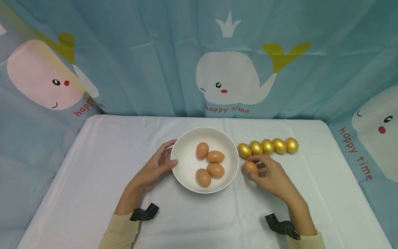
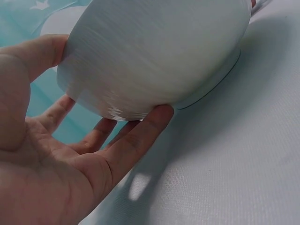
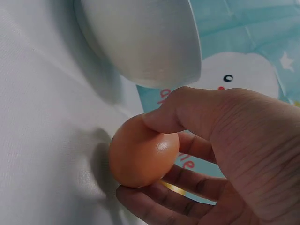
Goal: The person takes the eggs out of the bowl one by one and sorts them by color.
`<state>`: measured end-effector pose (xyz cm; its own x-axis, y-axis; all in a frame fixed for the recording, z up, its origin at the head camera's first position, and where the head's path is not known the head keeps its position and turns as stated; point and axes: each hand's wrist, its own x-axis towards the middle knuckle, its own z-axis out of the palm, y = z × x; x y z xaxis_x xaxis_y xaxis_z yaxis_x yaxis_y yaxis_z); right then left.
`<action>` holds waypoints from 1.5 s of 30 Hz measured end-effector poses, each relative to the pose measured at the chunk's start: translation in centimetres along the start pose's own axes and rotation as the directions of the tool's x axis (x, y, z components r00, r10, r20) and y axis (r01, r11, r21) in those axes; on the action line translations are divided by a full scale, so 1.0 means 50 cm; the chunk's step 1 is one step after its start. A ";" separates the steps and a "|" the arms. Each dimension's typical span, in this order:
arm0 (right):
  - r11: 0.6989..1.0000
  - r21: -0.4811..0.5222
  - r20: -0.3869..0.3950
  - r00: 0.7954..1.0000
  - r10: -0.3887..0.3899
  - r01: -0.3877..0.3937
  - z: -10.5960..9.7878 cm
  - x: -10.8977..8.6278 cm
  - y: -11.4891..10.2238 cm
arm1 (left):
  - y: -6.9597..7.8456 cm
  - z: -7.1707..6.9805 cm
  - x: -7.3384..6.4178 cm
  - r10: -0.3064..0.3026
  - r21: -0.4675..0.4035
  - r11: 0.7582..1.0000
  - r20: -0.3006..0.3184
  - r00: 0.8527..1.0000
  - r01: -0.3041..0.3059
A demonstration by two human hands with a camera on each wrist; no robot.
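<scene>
A white bowl sits mid-table with several brown eggs lying inside it. My left hand holds the bowl by its left side, thumb at the rim; in the left wrist view the fingers support its outer wall from below. To the right of the bowl, my right hand pinches another brown egg between thumb and fingers. The right wrist view shows this egg close up, low over the white cloth, apart from the bowl.
Several gold eggs stand in a row right of the bowl, just beyond my right hand. A white cloth covers the table. Behind it hangs a blue curtain with whale prints. Each wrist wears a black camera mount.
</scene>
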<state>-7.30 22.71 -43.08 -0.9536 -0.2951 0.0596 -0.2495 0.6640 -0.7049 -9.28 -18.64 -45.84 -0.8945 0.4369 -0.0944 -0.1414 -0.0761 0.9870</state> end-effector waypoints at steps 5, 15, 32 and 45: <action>0.999 -0.024 0.024 0.999 0.024 -0.024 0.000 0.000 0.001 | 0.003 -0.002 0.001 -0.002 -0.003 1.000 0.003 1.000 0.002; 0.999 -0.008 0.051 0.998 0.039 -0.038 -0.007 -0.002 0.001 | 0.009 -0.001 0.004 -0.017 -0.007 1.000 -0.008 1.000 0.017; 0.999 -0.037 0.061 0.998 0.032 -0.030 -0.016 -0.009 -0.012 | 0.000 0.000 0.005 -0.006 -0.020 1.000 -0.001 1.000 0.006; 0.999 -0.032 0.083 0.996 0.017 -0.014 -0.015 -0.013 -0.017 | 0.000 0.002 0.000 -0.018 -0.021 1.000 -0.003 1.000 0.018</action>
<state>-6.60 22.85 -42.00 -0.9404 -0.3400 -0.0111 -0.2413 0.6899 -0.6825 -9.22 -18.55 -45.80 -0.8930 0.4359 -0.1121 -0.1661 -0.0876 0.9822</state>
